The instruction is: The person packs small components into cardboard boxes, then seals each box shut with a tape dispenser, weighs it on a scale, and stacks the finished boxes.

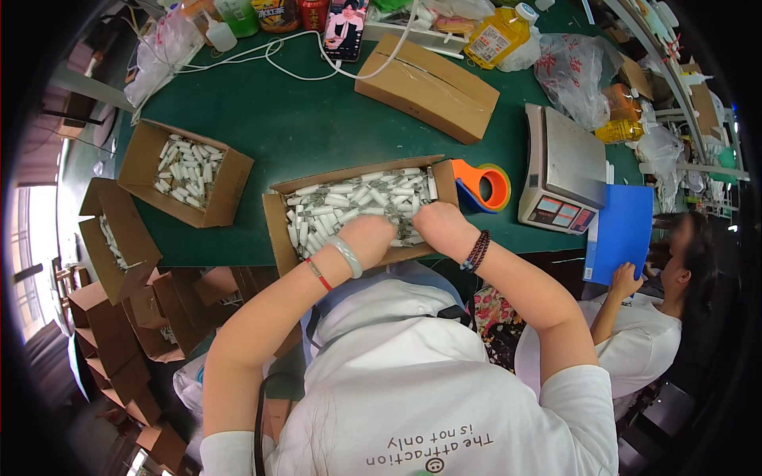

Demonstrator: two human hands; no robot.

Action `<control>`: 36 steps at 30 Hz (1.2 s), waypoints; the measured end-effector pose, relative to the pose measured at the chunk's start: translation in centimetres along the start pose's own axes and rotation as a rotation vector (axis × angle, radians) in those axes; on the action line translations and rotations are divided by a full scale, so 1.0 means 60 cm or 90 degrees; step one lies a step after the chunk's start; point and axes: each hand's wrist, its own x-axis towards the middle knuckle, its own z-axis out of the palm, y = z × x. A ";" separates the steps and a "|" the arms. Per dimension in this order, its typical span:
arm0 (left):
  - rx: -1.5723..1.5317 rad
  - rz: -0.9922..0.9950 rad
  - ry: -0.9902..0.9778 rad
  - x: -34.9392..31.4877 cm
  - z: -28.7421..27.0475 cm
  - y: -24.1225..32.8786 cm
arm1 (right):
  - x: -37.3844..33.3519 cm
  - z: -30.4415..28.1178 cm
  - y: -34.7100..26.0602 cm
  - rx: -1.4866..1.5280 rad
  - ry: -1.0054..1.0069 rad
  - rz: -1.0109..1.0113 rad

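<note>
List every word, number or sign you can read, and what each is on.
I won't copy printed text, only place it.
Wearer's white shirt: dark lettering, upside down.
Clear plastic bag: red characters.
Yellow bottle: label print too small.
Scale: panel markings too small.
Red can: characters, partly cut off.

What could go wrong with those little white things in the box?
The box is quite full, so some white pieces might spill if the left grip or right grip pushes hard. It also sits by the edge of the table, so a bump could perhaps tip it. And the tape dispenser close to its right end might get knocked.
</note>
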 end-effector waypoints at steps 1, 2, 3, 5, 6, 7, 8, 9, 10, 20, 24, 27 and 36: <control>-0.029 0.012 0.015 0.002 0.012 -0.007 | 0.002 -0.002 0.001 0.013 -0.009 0.007; -0.059 0.025 0.030 0.003 0.021 -0.013 | 0.004 -0.005 0.002 0.025 -0.019 0.013; -0.058 0.027 0.030 0.006 0.017 -0.011 | 0.005 -0.007 0.005 0.024 -0.018 0.015; -0.084 -0.004 -0.028 0.012 0.006 -0.006 | 0.010 -0.010 0.008 0.105 -0.071 -0.007; -0.082 -0.001 -0.029 0.014 0.003 -0.003 | 0.010 -0.007 0.005 0.105 -0.069 -0.004; -0.068 -0.008 -0.034 0.016 0.000 0.000 | 0.011 -0.002 0.003 0.059 -0.059 -0.030; -0.053 -0.015 -0.039 0.017 -0.002 0.003 | 0.011 0.000 0.000 0.014 -0.049 -0.055; -0.052 -0.014 -0.038 0.017 0.001 0.003 | 0.012 -0.002 0.000 0.013 -0.048 -0.054; -0.034 -0.014 -0.032 0.015 0.007 0.002 | 0.013 -0.005 0.000 0.008 -0.068 -0.036; -0.127 -0.010 0.002 -0.030 -0.042 -0.004 | 0.030 -0.029 -0.005 0.057 -0.269 0.056; -0.151 -0.016 0.015 -0.034 -0.041 -0.006 | 0.035 0.015 0.016 0.088 -0.240 0.011; -0.136 -0.016 0.008 -0.028 -0.033 -0.005 | 0.032 0.027 0.015 0.328 -0.115 -0.100; -0.103 -0.047 -0.059 0.065 0.037 0.010 | -0.018 -0.082 0.014 0.185 0.110 0.049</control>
